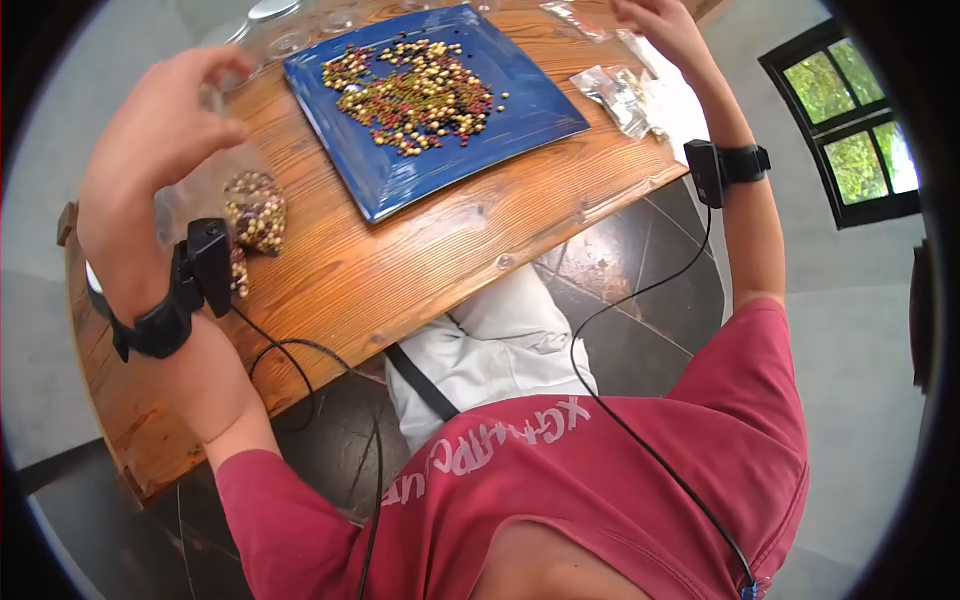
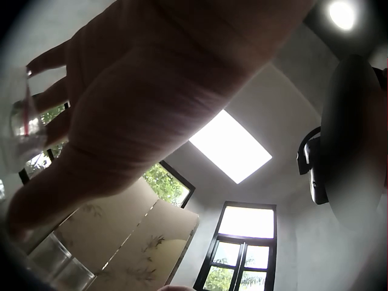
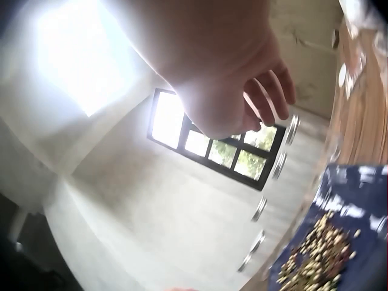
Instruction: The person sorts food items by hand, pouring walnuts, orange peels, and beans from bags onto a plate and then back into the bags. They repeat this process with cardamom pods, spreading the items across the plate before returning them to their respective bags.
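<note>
In the head view my left hand (image 1: 150, 130) is raised over the table's left side, fingers and thumb curled round a clear object (image 1: 211, 98). The left wrist view shows this clear plastic (image 2: 25, 127), with a thin red line, at the fingers; whether it is a bag or a container, I cannot tell. Below that hand lies a clear bag of mixed beans (image 1: 258, 212). A blue square plate (image 1: 530, 110) holds a spread of mixed beans or seeds (image 1: 430, 95). My right hand (image 1: 670, 35), its fingers loosely bent, hovers beyond the plate's right side with nothing visible in it.
Clear plastic packets (image 1: 620, 98) lie right of the plate, and a packet with red contents (image 1: 575, 20) lies behind it. Round lids (image 1: 274, 9) and clear containers stand along the back edge. Black cables hang from both wrist cameras past the wooden table's (image 1: 430, 265) front edge.
</note>
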Demonstrator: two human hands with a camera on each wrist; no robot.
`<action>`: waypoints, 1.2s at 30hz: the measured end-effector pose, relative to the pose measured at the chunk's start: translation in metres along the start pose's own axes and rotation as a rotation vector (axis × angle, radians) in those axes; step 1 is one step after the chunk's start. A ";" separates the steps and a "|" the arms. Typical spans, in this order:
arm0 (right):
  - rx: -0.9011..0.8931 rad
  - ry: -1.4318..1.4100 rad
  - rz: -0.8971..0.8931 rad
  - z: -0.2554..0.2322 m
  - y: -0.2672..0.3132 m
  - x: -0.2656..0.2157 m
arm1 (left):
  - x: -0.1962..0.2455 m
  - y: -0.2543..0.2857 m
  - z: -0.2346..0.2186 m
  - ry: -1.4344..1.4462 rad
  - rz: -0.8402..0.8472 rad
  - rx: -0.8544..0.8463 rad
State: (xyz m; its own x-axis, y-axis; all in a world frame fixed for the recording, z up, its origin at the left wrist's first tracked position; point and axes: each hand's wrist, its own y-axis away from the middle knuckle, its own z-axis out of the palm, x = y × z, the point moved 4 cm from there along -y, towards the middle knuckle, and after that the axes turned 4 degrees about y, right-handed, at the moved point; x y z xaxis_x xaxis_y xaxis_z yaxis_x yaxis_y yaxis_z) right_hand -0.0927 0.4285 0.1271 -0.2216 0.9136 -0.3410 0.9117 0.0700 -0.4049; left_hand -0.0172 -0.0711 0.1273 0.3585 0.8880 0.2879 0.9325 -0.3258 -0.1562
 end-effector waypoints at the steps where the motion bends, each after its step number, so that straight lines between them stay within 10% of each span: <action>1: -0.019 0.152 -0.011 -0.012 0.001 0.046 | -0.012 -0.004 0.004 0.016 -0.052 -0.034; 6: -0.091 0.448 0.256 -0.048 0.062 0.132 | -0.056 -0.005 0.000 -0.040 -0.256 -0.177; 12: -0.054 0.356 0.443 -0.028 0.108 0.173 | 0.026 0.034 -0.032 0.159 0.218 0.161; 18: -0.074 0.536 0.239 0.014 0.092 0.191 | 0.097 0.054 -0.024 0.175 0.451 0.088; 21: 0.030 -0.065 0.412 -0.008 0.069 0.191 | 0.104 0.057 -0.026 0.187 0.446 0.080; 27: -0.298 -1.269 0.010 -0.017 0.087 -0.078 | 0.139 0.043 -0.010 0.311 0.453 0.257; 36: -0.521 -1.628 -0.171 0.107 0.050 -0.161 | 0.044 -0.008 0.037 1.460 -0.050 -0.057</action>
State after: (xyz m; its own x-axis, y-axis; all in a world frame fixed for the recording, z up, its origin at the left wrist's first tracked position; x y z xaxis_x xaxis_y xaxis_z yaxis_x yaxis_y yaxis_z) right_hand -0.0482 0.2418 0.0711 -0.1162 -0.4109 -0.9042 0.7766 0.5300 -0.3406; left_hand -0.0108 -0.0171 0.1065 0.0203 -0.2016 0.9793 0.9330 -0.3481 -0.0910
